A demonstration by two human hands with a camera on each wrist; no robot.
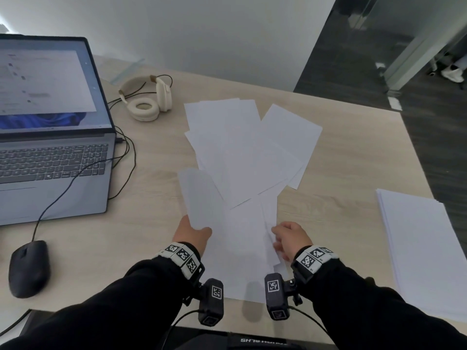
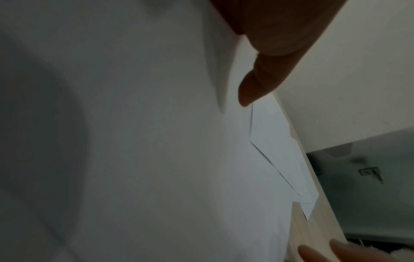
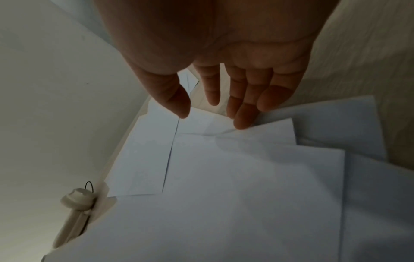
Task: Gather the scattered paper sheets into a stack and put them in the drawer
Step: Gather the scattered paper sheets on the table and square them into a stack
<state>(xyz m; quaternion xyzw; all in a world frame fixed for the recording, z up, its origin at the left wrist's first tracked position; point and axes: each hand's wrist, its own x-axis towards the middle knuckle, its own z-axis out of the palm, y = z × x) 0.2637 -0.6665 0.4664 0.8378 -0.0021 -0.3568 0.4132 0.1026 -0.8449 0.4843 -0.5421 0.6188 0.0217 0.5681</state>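
Note:
White paper sheets [image 1: 247, 147] lie fanned and overlapping on the light wooden desk [image 1: 341, 198], reaching down to its near edge. My left hand [image 1: 194, 233] holds one sheet [image 1: 199, 195] lifted off the desk by its near end; in the left wrist view the thumb [image 2: 253, 88] presses on this sheet [image 2: 134, 124], which fills most of the picture. My right hand [image 1: 290, 237] is at the right edge of the nearest sheets [image 1: 242, 248]. Its fingers [image 3: 244, 109] are nearly straight and touch a raised paper edge [image 3: 275, 124], thumb apart. No drawer is in view.
An open laptop [image 1: 50, 122] stands at the left, with a black mouse [image 1: 29, 269] and cables [image 1: 121, 157] beside it. Cream headphones [image 1: 146, 97] lie behind the sheets. A squared stack of paper [image 1: 424, 248] sits at the desk's right edge, with dark floor [image 1: 429, 122] beyond.

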